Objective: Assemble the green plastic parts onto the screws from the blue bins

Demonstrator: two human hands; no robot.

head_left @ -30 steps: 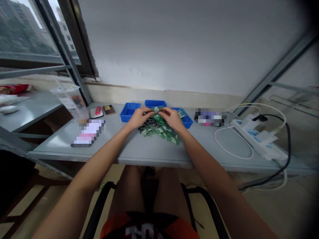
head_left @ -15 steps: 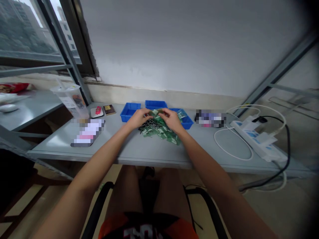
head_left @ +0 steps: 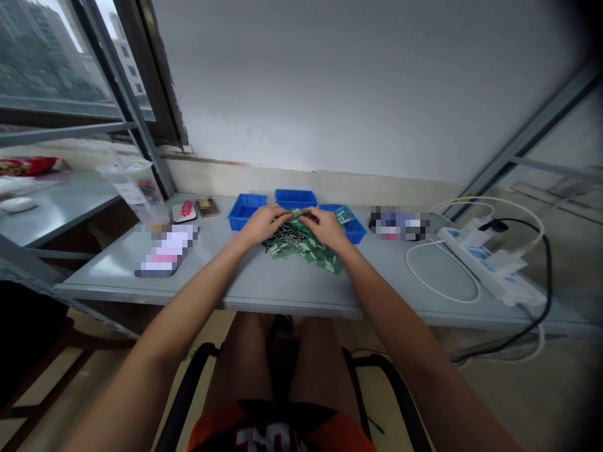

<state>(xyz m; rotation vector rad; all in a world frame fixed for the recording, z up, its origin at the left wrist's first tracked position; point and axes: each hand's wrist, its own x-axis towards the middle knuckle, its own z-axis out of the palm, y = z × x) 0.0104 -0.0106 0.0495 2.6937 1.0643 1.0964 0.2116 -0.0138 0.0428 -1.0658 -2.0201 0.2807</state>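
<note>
Pinching a small green plastic packet point(head_left: 296, 213) between narrowed fingertips of left hand point(head_left: 262, 225) and right hand point(head_left: 326, 227), nearside of middle blue bin point(head_left: 296, 199); judged mid-handling.

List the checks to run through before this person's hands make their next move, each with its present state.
1. Left hand and right hand both in view: ok.
2. Green packet between the fingers of both hands: ok.
3. That packet open or sealed: cannot tell, too small and partly covered.
4. Dark thin pieces close to the hands: ok.
5. All loose packets inside the right-hand blue bin: not ok, many lie on the desk.
6. Drink cup well apart from the hands: ok, it stands at the desk's left end.
</note>
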